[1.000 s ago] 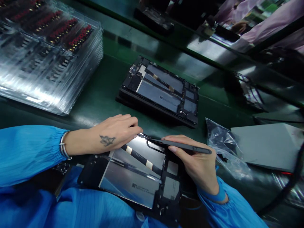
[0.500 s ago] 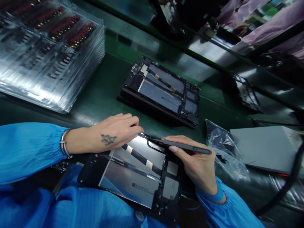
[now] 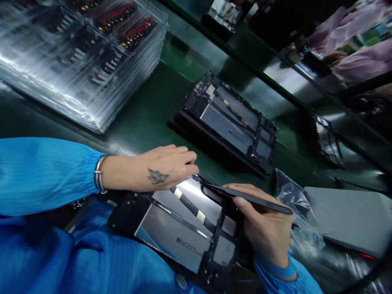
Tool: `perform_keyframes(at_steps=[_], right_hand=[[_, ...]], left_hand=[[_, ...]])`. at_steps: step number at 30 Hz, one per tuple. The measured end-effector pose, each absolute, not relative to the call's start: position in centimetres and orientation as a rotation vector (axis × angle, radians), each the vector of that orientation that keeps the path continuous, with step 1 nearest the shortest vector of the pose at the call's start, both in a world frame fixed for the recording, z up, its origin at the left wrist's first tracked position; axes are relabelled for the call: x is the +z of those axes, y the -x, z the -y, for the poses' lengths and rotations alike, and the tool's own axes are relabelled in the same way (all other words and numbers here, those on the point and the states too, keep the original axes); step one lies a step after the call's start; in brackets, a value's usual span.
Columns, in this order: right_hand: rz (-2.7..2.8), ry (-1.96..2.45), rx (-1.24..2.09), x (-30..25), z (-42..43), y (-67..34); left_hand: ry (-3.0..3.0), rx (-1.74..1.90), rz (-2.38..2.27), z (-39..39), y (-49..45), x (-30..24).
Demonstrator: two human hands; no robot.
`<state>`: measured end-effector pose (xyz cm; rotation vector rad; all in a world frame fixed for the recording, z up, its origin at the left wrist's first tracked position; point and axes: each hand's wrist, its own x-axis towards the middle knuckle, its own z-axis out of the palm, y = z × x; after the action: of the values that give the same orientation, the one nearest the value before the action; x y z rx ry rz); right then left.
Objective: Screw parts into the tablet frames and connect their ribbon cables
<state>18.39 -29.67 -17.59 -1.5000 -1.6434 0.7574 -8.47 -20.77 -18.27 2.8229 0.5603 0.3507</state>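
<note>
An opened tablet (image 3: 174, 237) lies tilted close to my body, its silver inner plates, a dark flex ribbon and black frame showing. My left hand (image 3: 171, 167) is closed at the tablet's far edge; its fingertips pinch something small there that I cannot make out. In my right hand (image 3: 266, 228) is a pair of dark grey tweezers (image 3: 266, 203), gripped between thumb and fingers. Their tip points left, to a thin black cable (image 3: 206, 190) along the far edge, near my left fingertips. Whether the tip touches the cable cannot be seen.
Beyond my hands, another opened tablet (image 3: 232, 118) rests on a dark stack on the green bench. Clear plastic trays (image 3: 92, 94) of small parts are piled at the left. A plastic bag (image 3: 294, 204) and a grey box (image 3: 349, 216) lie at the right. A person's pink sleeve (image 3: 358, 61) shows across the bench.
The view has shifted, so most things sit further right in the picture. Both hands stay at the tablet's far edge, the tweezers still in my right hand.
</note>
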Motion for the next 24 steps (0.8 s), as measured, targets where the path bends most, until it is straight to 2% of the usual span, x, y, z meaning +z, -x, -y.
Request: perform_keyframes(at_steps=[5, 11, 24], right_hand=[[1.697, 1.468, 0.711, -17.6, 29.7, -18.4], [1.503, 1.355, 0.723, -18.6, 29.2, -19.1], [1.237, 1.287, 0.871, -18.3, 28.3, -19.3]], left_hand=[[-2.834, 0.279, -0.543, 21.1, 8.5, -17.4], [-2.863, 0.320, -0.527, 21.5, 7.6, -17.1], [-3.121, -0.042, -0.495, 21.3, 6.7, -15.1]])
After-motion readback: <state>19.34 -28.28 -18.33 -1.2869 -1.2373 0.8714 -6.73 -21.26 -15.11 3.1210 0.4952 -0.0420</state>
